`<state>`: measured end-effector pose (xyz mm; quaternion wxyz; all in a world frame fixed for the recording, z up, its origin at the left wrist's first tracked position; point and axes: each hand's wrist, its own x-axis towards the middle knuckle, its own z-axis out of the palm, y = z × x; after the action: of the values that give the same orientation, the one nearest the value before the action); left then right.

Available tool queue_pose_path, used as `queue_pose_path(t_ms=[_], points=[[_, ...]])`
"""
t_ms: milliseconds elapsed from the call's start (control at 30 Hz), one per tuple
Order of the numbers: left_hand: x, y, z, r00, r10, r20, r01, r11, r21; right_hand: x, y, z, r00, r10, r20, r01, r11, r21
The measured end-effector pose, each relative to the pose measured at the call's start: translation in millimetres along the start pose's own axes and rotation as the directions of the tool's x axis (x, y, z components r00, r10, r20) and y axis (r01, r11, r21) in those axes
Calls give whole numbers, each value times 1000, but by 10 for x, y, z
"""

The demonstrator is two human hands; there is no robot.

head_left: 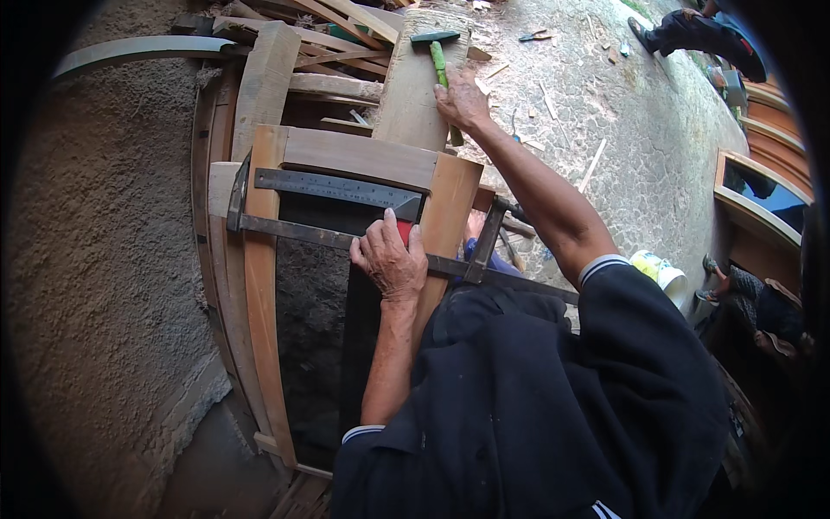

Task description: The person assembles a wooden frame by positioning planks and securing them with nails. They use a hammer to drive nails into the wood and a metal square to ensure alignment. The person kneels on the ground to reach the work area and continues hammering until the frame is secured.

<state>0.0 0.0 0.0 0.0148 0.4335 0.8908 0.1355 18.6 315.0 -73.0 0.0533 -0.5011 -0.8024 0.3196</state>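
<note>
Left hand: the left hand [393,259] is partly closed, fingers bent and thumb against the red stock of a flat silver steel square [328,187].
Steel square: its blade reaches left across the dark opening, just nearer than the far rail of a light-brown rectangular wooden frame [361,154].
Right hand: the right hand [464,99], farther away, curls around the green handle of a dark-headed hammer [438,62].
Hammer: over a broad pale wooden board [411,97], head far; whether it touches cannot be told.
Clamp: a dark metal bar clamp [303,232] crosses the frame left to right, near the left hand.
Ground: far right of the board, small pliers [535,35] lie among wood scraps.
</note>
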Motion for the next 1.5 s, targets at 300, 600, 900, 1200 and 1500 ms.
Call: queue_pose_path(t_ms=[300, 600, 900, 1200, 1500], points=[[-14, 12, 65, 997, 72, -36, -73, 997, -18, -17, -122, -70, 998, 26, 50, -24, 999, -30], [-45, 3, 111, 998, 45, -40, -46, 999, -20, -3, -86, -47, 1000, 5, 15, -5, 1000, -23], [-25, 69, 145, 994, -9, -112, 5, 999, -37, -1422, 792, -891, 938, -184, 295, 197, 980, -18], [-19, 83, 158, 993, -12, -119, 6, 999, -46, -2430, 1156, -753, 957, -144, 252, 188, 969, -160], [-30, 77, 160, 991, 8, -136, -7, 1000, 10, -1683, 1370, -967, 117, -139, 983, -689, 701, 181]])
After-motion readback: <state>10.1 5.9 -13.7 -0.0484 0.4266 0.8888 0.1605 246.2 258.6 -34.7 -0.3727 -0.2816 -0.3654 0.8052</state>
